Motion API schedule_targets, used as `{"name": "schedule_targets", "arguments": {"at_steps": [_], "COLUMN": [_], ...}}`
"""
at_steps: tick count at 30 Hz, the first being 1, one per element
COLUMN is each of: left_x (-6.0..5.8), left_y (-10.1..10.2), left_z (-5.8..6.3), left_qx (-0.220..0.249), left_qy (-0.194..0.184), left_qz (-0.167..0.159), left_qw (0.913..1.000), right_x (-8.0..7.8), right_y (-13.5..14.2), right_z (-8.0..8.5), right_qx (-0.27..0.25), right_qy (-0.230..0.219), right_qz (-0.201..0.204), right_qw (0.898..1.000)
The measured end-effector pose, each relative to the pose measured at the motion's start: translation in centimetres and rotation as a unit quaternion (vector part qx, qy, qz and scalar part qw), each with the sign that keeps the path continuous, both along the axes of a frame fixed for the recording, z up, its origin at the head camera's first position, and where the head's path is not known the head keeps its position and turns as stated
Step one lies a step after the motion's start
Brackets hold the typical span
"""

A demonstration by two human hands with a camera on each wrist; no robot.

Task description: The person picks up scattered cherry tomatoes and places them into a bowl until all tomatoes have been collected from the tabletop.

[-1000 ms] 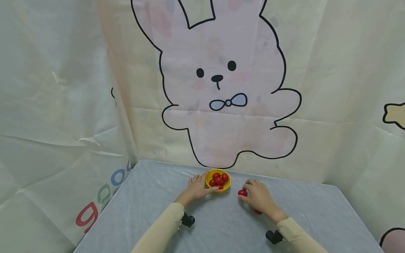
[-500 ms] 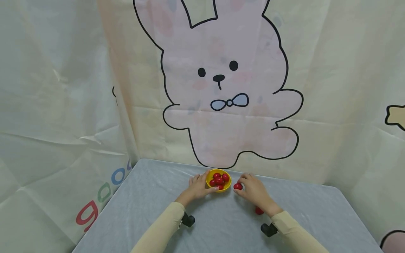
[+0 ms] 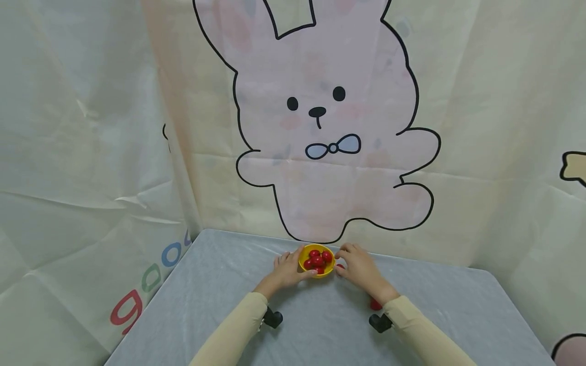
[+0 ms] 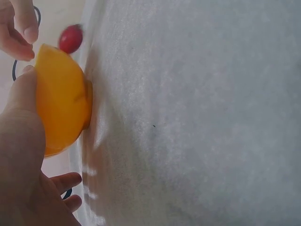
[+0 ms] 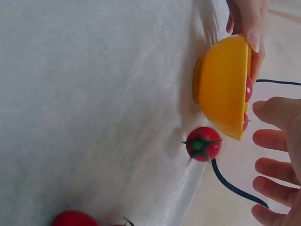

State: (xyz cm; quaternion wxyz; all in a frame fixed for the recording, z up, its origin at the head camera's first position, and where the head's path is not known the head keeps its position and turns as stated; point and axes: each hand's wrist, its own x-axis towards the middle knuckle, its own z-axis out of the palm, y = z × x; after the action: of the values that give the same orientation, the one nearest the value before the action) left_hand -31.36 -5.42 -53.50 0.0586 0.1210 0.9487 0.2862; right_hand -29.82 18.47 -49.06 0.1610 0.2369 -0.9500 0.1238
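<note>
Several red cherry tomatoes (image 3: 316,261) lie inside a small yellow bowl (image 5: 223,87), which stands upright near the table's far edge. My left hand (image 3: 286,269) holds the bowl from its left side, thumb along the near rim and fingers by the far rim. At the bowl's right is my right hand (image 3: 361,267), its fingers spread apart with nothing between them, as the right wrist view shows. A loose cherry tomato (image 5: 203,143) is outside the bowl, close to its wall and below my right fingers; the left wrist view shows it slightly blurred.
Under my right wrist lies another tomato (image 3: 376,304); at the right wrist view's bottom edge a tomato (image 5: 75,219) and part of a second show. A grey cloth covers the table (image 3: 320,330). Behind hangs a curtain (image 3: 480,127) with a printed rabbit.
My right hand has moved left and away to the bowl with a cherry tomato, and its fingers have let go of it beside the bowl. My left hand stays at the bowl.
</note>
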Motion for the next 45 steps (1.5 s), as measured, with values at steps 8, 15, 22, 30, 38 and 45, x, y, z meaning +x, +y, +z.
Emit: {"name": "schedule_targets", "arguments": {"at_steps": [8, 15, 22, 30, 38, 45], "left_x": [0.1, 0.2, 0.0, 0.0, -0.1, 0.1], "left_y": [0.0, -0.1, -0.1, -0.1, -0.1, -0.1], "left_z": [0.2, 0.6, 0.5, 0.5, 0.2, 0.1], "left_qx": [0.002, 0.011, 0.007, 0.006, 0.004, 0.004], "left_qy": [0.008, 0.003, -0.002, -0.002, -0.003, -0.006], "left_qz": [-0.004, -0.005, -0.003, -0.001, -0.004, -0.002], "left_qw": [1.0000, 0.9999, 1.0000, 1.0000, 1.0000, 1.0000], "right_x": [-0.5, -1.1, -1.8, -2.3, -2.4, -2.4], "right_y": [0.5, 0.6, 0.5, 0.8, 1.0, 1.0], "right_z": [-0.6, -1.3, -2.0, -2.5, -2.8, -3.0], "right_qx": [-0.015, 0.006, 0.021, 0.022, 0.026, 0.027], "right_qy": [0.014, -0.017, -0.059, -0.081, -0.082, -0.082], "right_qz": [-0.009, -0.024, -0.039, -0.037, -0.033, -0.028], "right_qw": [1.000, 1.000, 0.997, 0.996, 0.996, 0.996]}}
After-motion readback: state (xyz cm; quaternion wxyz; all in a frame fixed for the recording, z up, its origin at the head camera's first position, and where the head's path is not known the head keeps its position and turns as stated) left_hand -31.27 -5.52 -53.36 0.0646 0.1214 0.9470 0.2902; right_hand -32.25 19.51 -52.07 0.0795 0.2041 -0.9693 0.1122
